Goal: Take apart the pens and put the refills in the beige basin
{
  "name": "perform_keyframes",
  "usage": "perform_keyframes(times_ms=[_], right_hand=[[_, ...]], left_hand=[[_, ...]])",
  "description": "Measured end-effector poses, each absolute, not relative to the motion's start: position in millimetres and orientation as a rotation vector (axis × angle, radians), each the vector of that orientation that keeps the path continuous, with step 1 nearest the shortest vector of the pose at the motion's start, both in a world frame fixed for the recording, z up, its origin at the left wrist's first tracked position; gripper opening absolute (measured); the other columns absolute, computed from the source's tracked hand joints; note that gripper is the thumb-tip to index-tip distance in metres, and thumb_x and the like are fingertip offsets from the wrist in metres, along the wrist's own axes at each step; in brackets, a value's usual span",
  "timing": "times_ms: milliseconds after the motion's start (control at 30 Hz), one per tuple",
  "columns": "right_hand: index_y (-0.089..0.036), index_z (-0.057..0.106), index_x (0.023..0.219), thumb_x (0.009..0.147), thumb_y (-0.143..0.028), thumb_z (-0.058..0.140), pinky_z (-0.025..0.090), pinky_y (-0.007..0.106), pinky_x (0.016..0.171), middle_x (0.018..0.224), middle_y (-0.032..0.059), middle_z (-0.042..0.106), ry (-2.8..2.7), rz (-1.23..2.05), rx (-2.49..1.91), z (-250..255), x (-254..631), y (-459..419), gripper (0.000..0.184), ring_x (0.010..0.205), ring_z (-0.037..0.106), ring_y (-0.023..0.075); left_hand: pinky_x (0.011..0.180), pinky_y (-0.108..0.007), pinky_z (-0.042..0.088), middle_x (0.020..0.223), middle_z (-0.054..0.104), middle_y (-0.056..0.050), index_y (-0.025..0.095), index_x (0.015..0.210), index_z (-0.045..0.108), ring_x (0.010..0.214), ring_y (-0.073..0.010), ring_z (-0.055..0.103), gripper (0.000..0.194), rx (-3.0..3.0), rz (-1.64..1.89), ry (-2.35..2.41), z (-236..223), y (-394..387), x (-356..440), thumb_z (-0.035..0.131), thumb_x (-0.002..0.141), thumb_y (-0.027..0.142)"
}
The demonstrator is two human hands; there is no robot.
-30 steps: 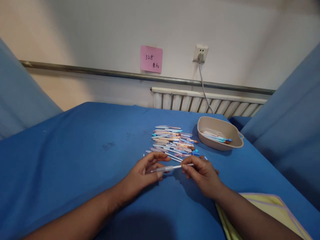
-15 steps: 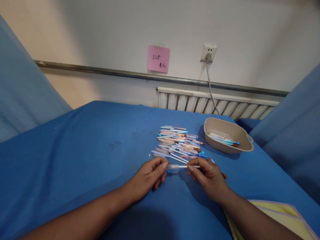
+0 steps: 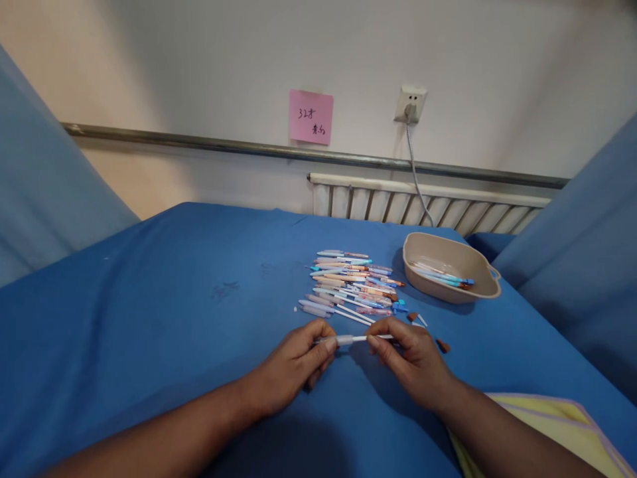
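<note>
My left hand (image 3: 298, 362) is closed on a pale, translucent pen barrel (image 3: 344, 340), thumb on top. A thin white refill (image 3: 359, 338) sticks out of the barrel's right end. Thumb and forefinger of my right hand (image 3: 413, 355) pinch that refill, and its far end runs under the fingers. Just beyond both hands lies a pile of pen parts (image 3: 348, 285): barrels, white refills and patterned pieces in pastel, orange and blue. Small brown pieces (image 3: 442, 345) and little white and blue bits rest right of the pile.
A beige plastic basin (image 3: 432, 292) holding several pens stands at the right back of the blue-covered table (image 3: 164, 318). A yellow cloth (image 3: 542, 425) lies at the right front. Behind are a radiator (image 3: 368, 199), a metal rail and a plugged-in cable; blue curtains hang on both sides.
Both hands have shifted slightly left and nearer to me, with the barrel and refill still between them. The brown pieces beside my right hand now show more fully.
</note>
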State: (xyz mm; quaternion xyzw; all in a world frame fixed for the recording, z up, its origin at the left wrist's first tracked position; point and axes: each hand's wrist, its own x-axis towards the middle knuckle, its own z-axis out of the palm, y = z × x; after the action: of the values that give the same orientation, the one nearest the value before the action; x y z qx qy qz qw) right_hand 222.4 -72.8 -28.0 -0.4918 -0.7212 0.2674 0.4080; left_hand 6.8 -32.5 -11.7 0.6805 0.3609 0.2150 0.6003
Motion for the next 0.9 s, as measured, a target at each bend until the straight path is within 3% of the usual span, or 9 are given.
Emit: perform_keyframes(times_ms=[100, 267, 433, 900], right_hand=[[-0.022, 0.061, 0.085, 0.09, -0.027, 0.048, 0.043, 0.023, 0.058, 0.07, 0.0002, 0.064, -1.849, 0.646, -1.22, -26.3, 222.2, -73.9, 0.015, 0.061, 0.058, 0.0133], [-0.022, 0.061, 0.086, 0.09, -0.023, 0.049, 0.044, 0.022, 0.06, 0.07, -0.0003, 0.064, -1.882, 0.637, -1.187, -22.9, 220.8, -75.9, 0.013, 0.063, 0.059, 0.0127], [-0.022, 0.062, 0.091, 0.091, -0.022, 0.048, 0.044, 0.022, 0.064, 0.075, 0.0007, 0.066, -1.944, 0.632, -1.151, -21.2, 218.4, -78.2, 0.014, 0.068, 0.062, 0.0132], [-0.024, 0.062, 0.103, 0.092, -0.023, 0.046, 0.046, 0.024, 0.069, 0.084, 0.0018, 0.069, -2.009, 0.585, -1.123, -23.0, 218.3, -79.1, 0.019, 0.076, 0.064, 0.014]], left_hand=[[0.047, -0.021, 0.035, 0.059, 0.047, 0.005, 0.017, 0.08, 0.046, 0.048, -0.0088, 0.042, 0.031, 1.534, 0.5, 0.818, -13.8, -30.0, 7.2, 0.047, 0.089, 0.047], [0.044, -0.02, 0.031, 0.058, 0.046, 0.007, 0.017, 0.108, 0.049, 0.045, -0.0078, 0.04, 0.034, 1.51, 0.512, 0.813, -16.2, -27.3, 6.6, 0.052, 0.088, 0.044], [0.043, -0.019, 0.026, 0.053, 0.042, 0.008, 0.014, 0.095, 0.055, 0.044, -0.0074, 0.037, 0.034, 1.538, 0.442, 0.834, -14.6, -27.1, 7.1, 0.055, 0.085, 0.047], [0.051, -0.021, 0.035, 0.063, 0.045, 0.005, 0.018, 0.087, 0.044, 0.052, -0.0091, 0.041, 0.026, 1.5, 0.467, 0.73, -14.0, -30.8, 6.8, 0.045, 0.092, 0.043]])
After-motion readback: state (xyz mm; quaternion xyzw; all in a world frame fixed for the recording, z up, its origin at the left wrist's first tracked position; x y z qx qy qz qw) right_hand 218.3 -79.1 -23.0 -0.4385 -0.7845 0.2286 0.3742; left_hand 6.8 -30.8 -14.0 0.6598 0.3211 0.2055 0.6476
